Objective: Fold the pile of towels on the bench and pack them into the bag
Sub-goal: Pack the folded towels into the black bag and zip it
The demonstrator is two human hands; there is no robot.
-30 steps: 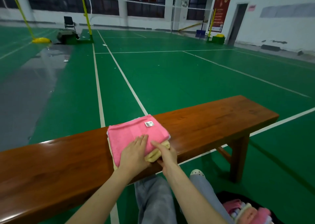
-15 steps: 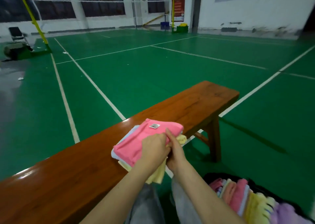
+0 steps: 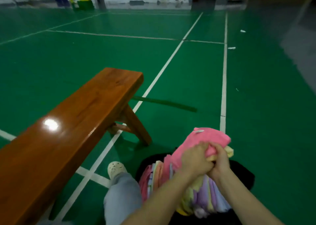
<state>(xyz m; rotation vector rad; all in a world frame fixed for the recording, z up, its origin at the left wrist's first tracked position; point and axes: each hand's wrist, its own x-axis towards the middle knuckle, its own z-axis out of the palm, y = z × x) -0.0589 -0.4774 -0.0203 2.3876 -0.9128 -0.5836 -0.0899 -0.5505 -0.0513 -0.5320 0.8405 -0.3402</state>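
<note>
Beside the wooden surface [image 3: 77, 122] on a green court floor [image 3: 188, 70], a folded pink towel [image 3: 210, 139] and yellow towel [image 3: 229, 152] are held over the black bag [image 3: 242, 173], gripped by the left hand [image 3: 195, 159] and right hand [image 3: 220, 163], fingers clenched around them.

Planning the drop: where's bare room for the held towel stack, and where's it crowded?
Crowded: the bag is packed with upright towels from its left rim to under the forearms. Any slot at its far end is hidden by the held stack, left hand and right hand. Bare: the visible bench top; the green floor between bench leg and bag.
</note>
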